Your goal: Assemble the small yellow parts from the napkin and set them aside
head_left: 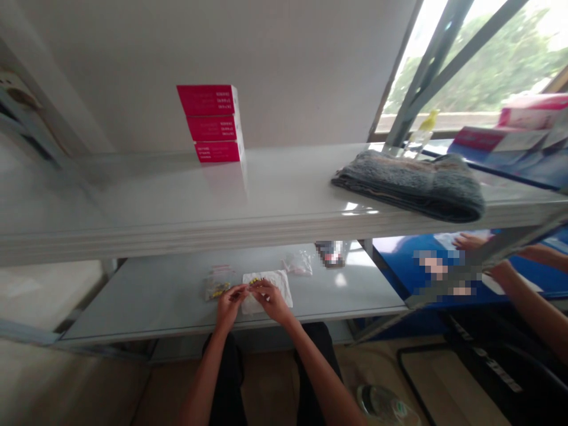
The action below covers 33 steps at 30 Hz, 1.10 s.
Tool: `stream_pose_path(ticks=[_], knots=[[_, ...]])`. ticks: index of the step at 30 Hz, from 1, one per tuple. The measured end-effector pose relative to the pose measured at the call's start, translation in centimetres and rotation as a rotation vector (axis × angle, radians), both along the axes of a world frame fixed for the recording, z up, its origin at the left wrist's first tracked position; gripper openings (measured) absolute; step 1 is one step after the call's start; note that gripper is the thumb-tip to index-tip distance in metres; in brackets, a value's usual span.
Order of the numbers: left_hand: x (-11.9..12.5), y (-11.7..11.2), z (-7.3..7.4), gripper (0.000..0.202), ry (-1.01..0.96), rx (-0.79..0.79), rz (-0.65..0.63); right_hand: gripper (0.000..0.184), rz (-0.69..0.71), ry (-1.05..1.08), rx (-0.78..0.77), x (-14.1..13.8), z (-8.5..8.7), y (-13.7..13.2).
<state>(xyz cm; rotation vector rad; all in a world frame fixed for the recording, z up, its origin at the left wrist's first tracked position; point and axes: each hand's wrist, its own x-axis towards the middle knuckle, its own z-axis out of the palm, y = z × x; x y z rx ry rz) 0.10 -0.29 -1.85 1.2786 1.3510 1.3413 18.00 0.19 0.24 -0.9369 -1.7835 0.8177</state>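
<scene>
My left hand (228, 306) and my right hand (270, 300) sit close together above a white paper tissue (277, 290) on the lower grey shelf (133, 310). The right fingertips pinch a small yellow piece (255, 282). The left fingertips reach toward it, but what they hold is too small to tell. Just beyond my left hand lies a clear plastic bag with yellow contents (217, 285). A second clear bag (298, 263) lies farther back, and a pixelated object (331, 253) stands behind it.
An upper white shelf (177, 204) runs overhead, with stacked red boxes (210, 124) and a folded grey towel (408, 186) on it. To the right, a co-worker's arm (536, 310) and hand (468, 241) reach over a blue surface (394, 254).
</scene>
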Motion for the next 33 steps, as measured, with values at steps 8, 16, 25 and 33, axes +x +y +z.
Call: stream_pose_path(ticks=[8, 16, 25, 33], knots=[[-0.3, 0.5, -0.4, 0.043, -0.385, 0.012, 0.16, 0.017, -0.259, -0.373, 0.082, 1.0, -1.7, 0.8], [-0.2, 0.6, -0.6, 0.041, -0.322, -0.03, 0.082, 0.01, -0.231, -0.17, 0.034, 0.0, -0.5, 0.5], [0.1, 0.3, -0.5, 0.033, -0.177, 0.008, -0.002, 0.019, -0.065, -0.203, -0.075, -0.4, 2.8, 0.1], [-0.1, 0.4, -0.6, 0.035, -0.193, 0.038, 0.002, 0.019, 0.122, 0.114, -0.324, -0.4, 1.6, 0.3]])
